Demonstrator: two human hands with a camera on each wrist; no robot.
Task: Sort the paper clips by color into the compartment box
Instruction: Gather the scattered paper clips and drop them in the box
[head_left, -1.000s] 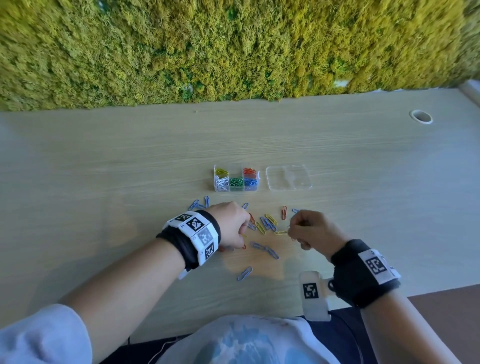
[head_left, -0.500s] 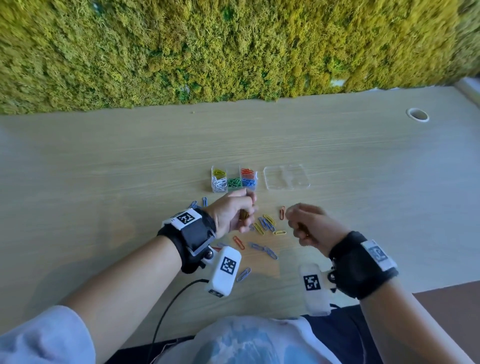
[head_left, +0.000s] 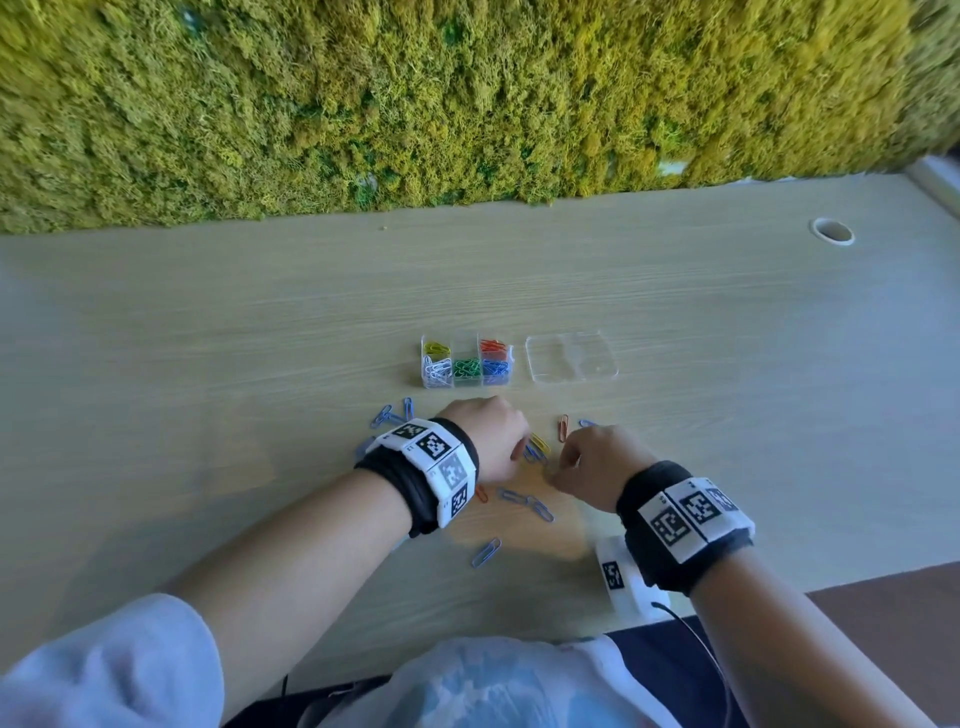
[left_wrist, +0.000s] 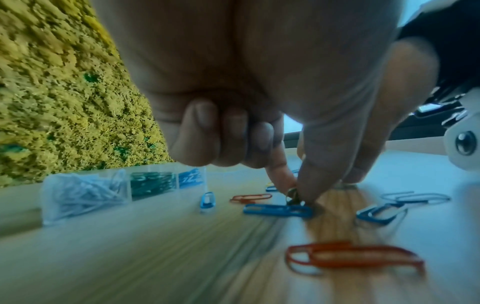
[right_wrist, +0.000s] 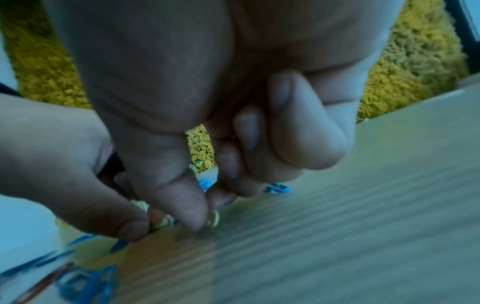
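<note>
The clear compartment box (head_left: 466, 364) stands mid-table with yellow, white, green, orange and blue clips in separate cells. Loose paper clips lie in front of it: blue ones (head_left: 540, 509), an orange one (head_left: 562, 427) and yellow ones (head_left: 540, 442). My left hand (head_left: 519, 452) is down among them, and in the left wrist view thumb and forefinger pinch a yellow clip (left_wrist: 293, 195) on the table, just above a blue clip (left_wrist: 278, 210). My right hand (head_left: 558, 467) is close beside it, thumb and forefinger pinching another yellow clip (right_wrist: 213, 219). The other fingers of both hands are curled.
The box's clear lid (head_left: 571, 357) lies flat to the right of the box. A moss wall (head_left: 467, 104) closes off the far table edge. A cable hole (head_left: 832, 231) sits far right. More blue clips (head_left: 382, 415) lie left of my left wrist, and an orange clip (left_wrist: 353, 257) lies nearer me.
My left hand, raised near the box half a second ago, has come back down into the loose clips. My right hand has dropped to the table and moved left beside it.
</note>
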